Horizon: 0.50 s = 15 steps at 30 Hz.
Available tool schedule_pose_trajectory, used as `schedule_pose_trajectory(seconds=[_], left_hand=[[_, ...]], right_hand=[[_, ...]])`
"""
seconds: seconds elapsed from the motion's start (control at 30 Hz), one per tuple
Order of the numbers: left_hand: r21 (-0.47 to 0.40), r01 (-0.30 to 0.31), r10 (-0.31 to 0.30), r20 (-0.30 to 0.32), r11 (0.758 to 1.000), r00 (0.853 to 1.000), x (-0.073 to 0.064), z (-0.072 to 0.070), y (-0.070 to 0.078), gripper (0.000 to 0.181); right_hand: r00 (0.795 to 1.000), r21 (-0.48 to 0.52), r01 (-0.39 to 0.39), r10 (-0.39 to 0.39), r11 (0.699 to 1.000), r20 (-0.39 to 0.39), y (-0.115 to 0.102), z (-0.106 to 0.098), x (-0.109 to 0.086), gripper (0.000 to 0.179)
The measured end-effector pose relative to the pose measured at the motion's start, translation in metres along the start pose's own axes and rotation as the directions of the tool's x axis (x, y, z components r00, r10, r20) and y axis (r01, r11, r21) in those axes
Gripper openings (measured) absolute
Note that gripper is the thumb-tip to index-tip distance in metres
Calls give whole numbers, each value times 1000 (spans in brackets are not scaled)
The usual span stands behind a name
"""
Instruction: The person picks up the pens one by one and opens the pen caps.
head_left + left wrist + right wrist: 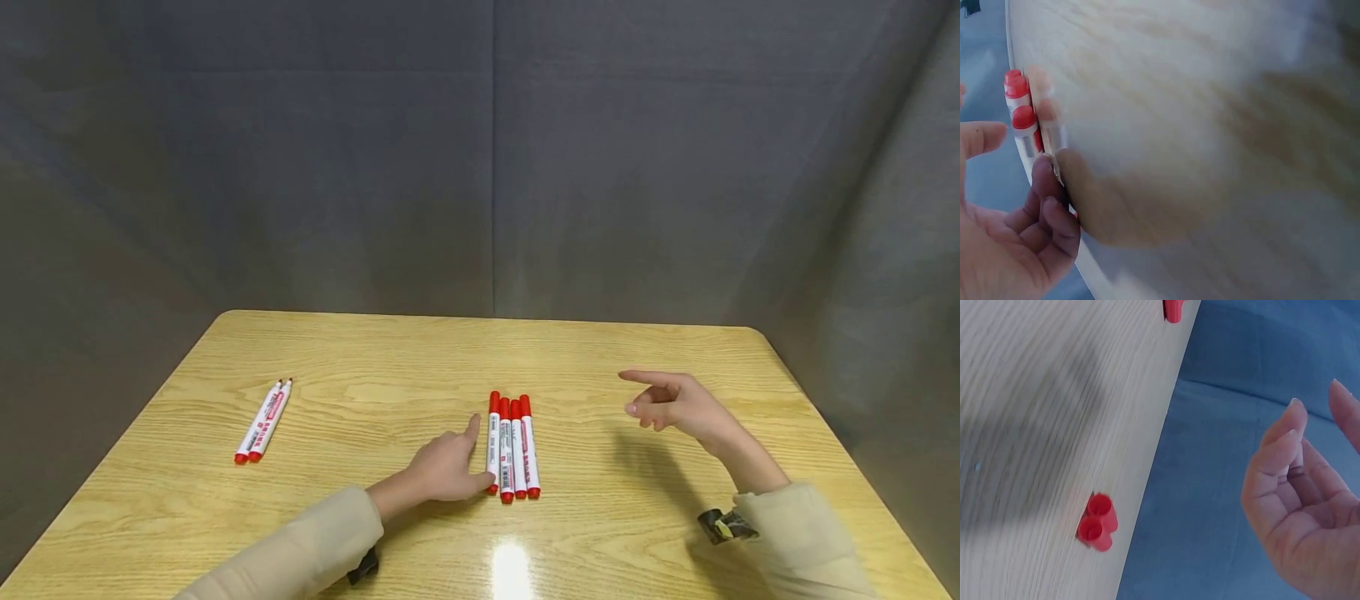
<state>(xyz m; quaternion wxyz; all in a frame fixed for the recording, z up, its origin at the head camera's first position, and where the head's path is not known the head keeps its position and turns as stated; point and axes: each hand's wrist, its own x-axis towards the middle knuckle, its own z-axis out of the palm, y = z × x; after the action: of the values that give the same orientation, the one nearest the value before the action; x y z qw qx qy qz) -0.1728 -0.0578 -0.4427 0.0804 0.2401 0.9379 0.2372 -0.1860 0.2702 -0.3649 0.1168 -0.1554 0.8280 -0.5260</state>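
Observation:
Several red-capped white markers (514, 450) lie side by side in a row at the middle of the table. My left hand (446, 467) is at the row's left side, its thumb at the lower end of the leftmost marker (493, 442). In the left wrist view, red marker ends (1022, 117) show beyond the bent fingers (1060, 225). My right hand (682, 410) hovers above the table to the right, index finger stretched out and the others loosely bent, holding nothing. Two uncapped markers (262, 422) lie together at the left, small dark tips pointing away.
The right wrist view shows two hollow red caps (1098, 522) side by side near the table edge, and another red piece (1174, 310) at its top. The wooden table (360, 350) is bounded by a dark grey curtain (480, 183) at the back and sides.

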Motion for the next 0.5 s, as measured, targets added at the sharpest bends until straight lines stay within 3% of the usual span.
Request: schedule_pose_trajectory(seconds=[0.2,0.4,0.5], left_hand=[[86,-4,5,-10,996,1000,8,6,5,80],[135,54,-53,-6,989,999,14,8,11,78],[163,56,-54,-17,985,998,15,9,11,74]], right_hand=[[1000,-21,15,-14,1000,26,-4,11,6,59],[999,-31,15,-14,999,34,-6,18,11,59],[999,-31,12,-11,999,33,-4,19,13,59]])
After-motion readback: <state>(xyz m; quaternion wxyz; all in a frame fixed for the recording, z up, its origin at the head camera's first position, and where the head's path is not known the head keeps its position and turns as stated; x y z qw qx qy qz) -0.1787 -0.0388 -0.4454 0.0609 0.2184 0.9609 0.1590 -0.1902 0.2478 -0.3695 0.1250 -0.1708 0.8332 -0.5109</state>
